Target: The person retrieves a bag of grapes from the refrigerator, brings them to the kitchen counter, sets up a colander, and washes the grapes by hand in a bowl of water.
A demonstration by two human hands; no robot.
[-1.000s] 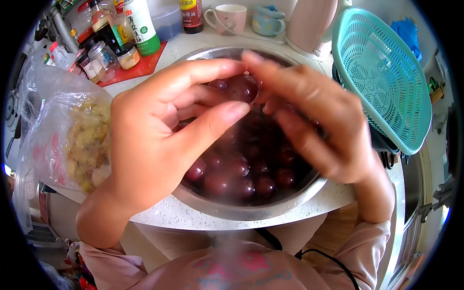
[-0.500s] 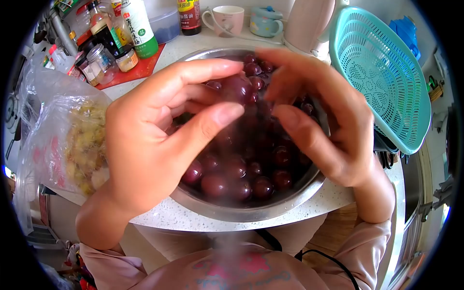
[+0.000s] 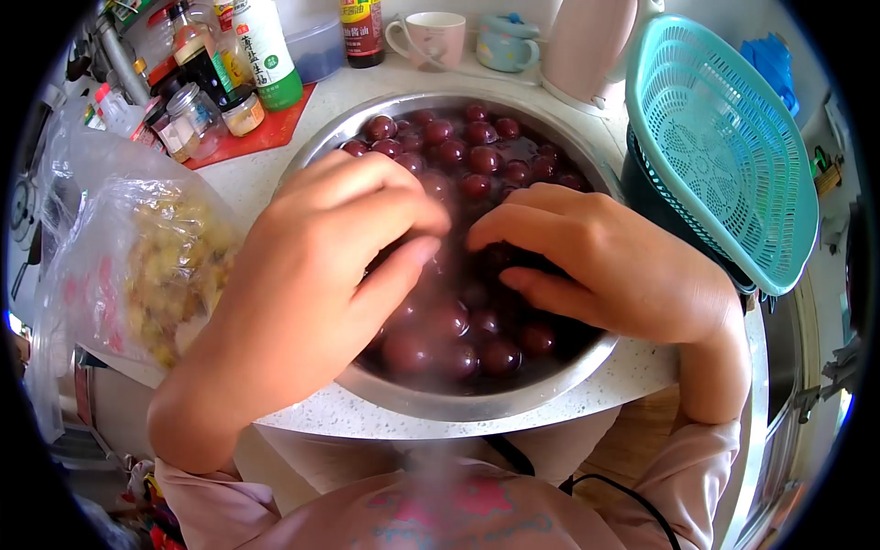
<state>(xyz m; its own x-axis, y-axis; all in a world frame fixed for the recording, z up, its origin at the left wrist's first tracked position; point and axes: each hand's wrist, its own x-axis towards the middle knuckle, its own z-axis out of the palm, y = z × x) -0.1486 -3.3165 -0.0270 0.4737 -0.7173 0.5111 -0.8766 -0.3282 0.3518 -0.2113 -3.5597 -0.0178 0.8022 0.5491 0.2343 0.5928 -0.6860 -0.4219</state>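
A steel basin [image 3: 467, 403] holds dark red grapes [image 3: 481, 160] in dark liquid. My left hand [image 3: 330, 238] is over the basin's left side, fingers bent, with a small gap between thumb and forefinger and no grape visible between them. On the right, my right hand [image 3: 587, 261] reaches low over the grapes, its thumb and forefinger apart. Dark grapes lie around its fingertips, and I see none gripped. A hazy smear across the middle blurs some grapes and the left fingertips.
A plastic bag [image 3: 174, 266] of yellow-green grapes or stems lies left of the basin. A turquoise basket [image 3: 724, 156] leans at right. Behind stand a pink kettle [image 3: 587, 46], a pink mug [image 3: 431, 38], a blue lidded cup [image 3: 507, 44] and several sauce bottles [image 3: 266, 55].
Both hands have lowered toward the grapes, uncovering the basin's far side. A grape seen between the left fingertips before no longer shows there.
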